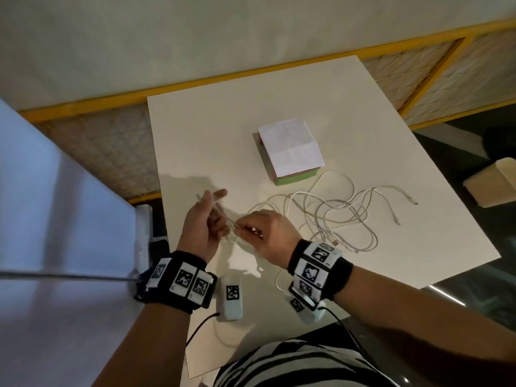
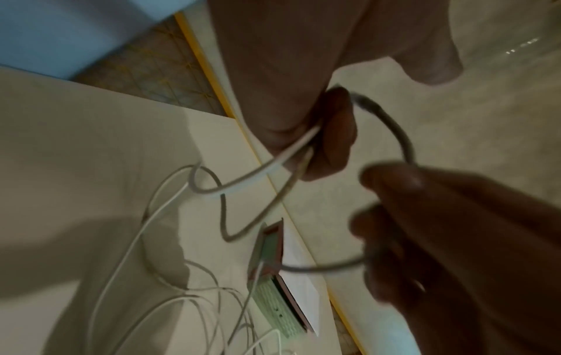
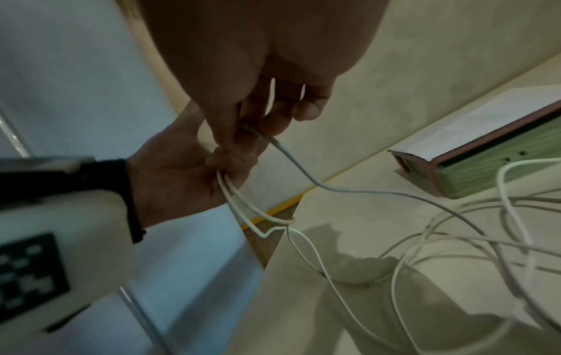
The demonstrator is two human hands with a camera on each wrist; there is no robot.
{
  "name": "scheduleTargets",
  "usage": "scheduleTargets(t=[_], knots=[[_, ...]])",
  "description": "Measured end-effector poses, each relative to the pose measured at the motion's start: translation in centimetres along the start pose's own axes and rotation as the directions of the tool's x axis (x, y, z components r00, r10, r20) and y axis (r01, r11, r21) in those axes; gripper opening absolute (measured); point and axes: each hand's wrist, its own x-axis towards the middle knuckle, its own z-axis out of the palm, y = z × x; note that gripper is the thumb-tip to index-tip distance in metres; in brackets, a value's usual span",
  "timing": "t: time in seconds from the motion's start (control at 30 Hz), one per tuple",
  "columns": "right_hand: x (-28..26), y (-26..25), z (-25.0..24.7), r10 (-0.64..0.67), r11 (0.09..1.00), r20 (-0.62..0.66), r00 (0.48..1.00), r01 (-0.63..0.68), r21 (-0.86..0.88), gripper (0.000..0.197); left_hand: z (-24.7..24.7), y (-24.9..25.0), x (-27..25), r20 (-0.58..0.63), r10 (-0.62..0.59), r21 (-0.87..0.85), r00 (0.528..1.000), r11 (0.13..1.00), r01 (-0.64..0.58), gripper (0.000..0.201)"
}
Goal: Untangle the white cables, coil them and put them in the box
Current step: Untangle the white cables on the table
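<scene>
Left hand (image 1: 205,224): raised above the tabletop's near-left part, fingers curled round a few thin loops of white cable, thumb and forefinger stretched out above them.
Right hand (image 1: 269,233): just beside the left, fingertips pinching a strand of the same cable (image 1: 233,233) where the loops begin.
Cables (image 1: 335,216): slim, round, smooth white cords in a loose tangle of curves on the tabletop's right half, near the box; small plugs at the free ends point toward the right edge. One strand runs from the tangle up to the hands.
Box (image 1: 290,152): squarish, shallow, pale green ribbed sides with a pinkish rim, a creased white sheet lying flat over its top; it sits near the tabletop's middle, closer to the far edge.
Tabletop (image 1: 201,135): matte, cream-white, flat board with sharp corners.
</scene>
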Motion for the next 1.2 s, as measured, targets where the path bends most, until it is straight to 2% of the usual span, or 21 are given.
scheduleTargets(t=[0.03,0.1,0.2,0.27,0.33,0.4,0.47,0.53,0.6,0.67,0.7,0.73,0.8,0.87,0.93,1.03,1.13,1.2], knots=[[0.4,-0.2,0.4,-0.012,1.0,-0.004,1.0,0.012,-0.005,0.022,0.5,-0.3,0.1,-0.018,0.013,0.07,1.0,0.997,-0.012,0.056],[0.7,-0.1,0.9,0.007,1.0,-0.01,1.0,-0.007,-0.016,0.022,1.4,-0.6,0.1,-0.102,0.059,0.16,0.993,0.986,-0.042,0.029],[0.1,1.3,1.0,0.112,0.988,0.056,0.992,-0.105,-0.116,0.019,1.4,0.2,0.3,-0.239,0.131,0.102,0.962,0.989,-0.109,0.039],[-0.7,2.8,0.4,0.211,0.963,0.116,0.971,-0.186,-0.195,0.02,1.0,1.4,0.6,-0.301,0.172,-0.006,0.938,0.983,-0.182,0.041],[-1.4,4.7,-0.5,0.305,0.935,0.116,0.945,-0.275,-0.223,0.021,0.1,3.1,0.9,-0.37,0.229,-0.053,0.9,0.962,-0.266,0.04],[-1.5,7.3,-1.5,0.423,0.874,0.103,0.9,-0.375,-0.311,0.024,-0.9,4.9,0.7,-0.433,0.289,-0.055,0.854,0.937,-0.345,0.036],[-1.4,9.4,-2.8,0.566,0.787,0.112,0.816,-0.496,-0.367,0.03,-1.6,6.3,0.5,-0.461,0.313,-0.099,0.83,0.912,-0.399,0.034],[-1.4,10.8,-3.7,0.617,0.775,0.15,0.772,-0.563,-0.287,0.032,-1.8,7.3,0.1,-0.478,0.321,-0.105,0.818,0.903,-0.416,0.037],[-1.1,10.7,-4.3,0.623,0.778,0.176,0.762,-0.627,-0.037,0.031,-1.9,7.4,0.0,-0.462,0.325,-0.025,0.825,0.925,-0.379,0.039],[-0.5,9.2,-4.7,0.621,0.732,0.176,0.764,-0.645,0.219,0.031,-1.4,6.5,0.3,-0.41,0.313,0.094,0.856,0.949,-0.302,0.037],[-0.1,8.3,-4.9,0.613,0.72,0.171,0.772,-0.634,0.283,0.03,-1.0,5.7,0.6,-0.379,0.305,0.175,0.874,0.951,-0.256,0.037],[0.4,7.3,-5.0,0.585,0.741,0.161,0.795,-0.604,0.292,0.029,-0.5,4.6,0.8,-0.339,0.293,0.286,0.894,0.937,-0.199,0.038],[1.2,5.6,-5.1,0.508,0.801,0.157,0.847,-0.531,0.277,0.026,1.5,2.2,0.6,-0.253,0.227,0.527,0.94,0.848,-0.062,0.034],[1.8,4.2,-4.9,0.45,0.821,0.186,0.873,-0.487,0.297,0.026,3.7,0.0,0.1,-0.188,0.172,0.643,0.967,0.766,-0.011,0.026],[1.9,3.4,-4.5,0.358,0.891,0.206,0.911,-0.399,0.215,0.026,5.5,-1.4,-0.1,-0.136,0.121,0.631,0.983,0.776,-0.009,0.022],[1.4,3.0,-4.0,0.249,0.957,0.236,0.939,-0.276,0.087,0.022,6.7,-2.2,0.3,-0.147,0.028,0.497,0.989,0.866,0.05,0.028],[0.8,3.2,-3.8,0.193,0.973,0.244,0.95,-0.217,0.074,0.024,6.8,-2.1,0.2,-0.097,0.084,0.507,0.992,0.862,-0.024,0.026],[0.3,3.9,-3.7,0.234,0.966,0.252,0.939,-0.253,0.046,0.018,6.3,-1.2,0.3,-0.113,0.15,0.491,0.982,0.868,-0.076,0.025]])
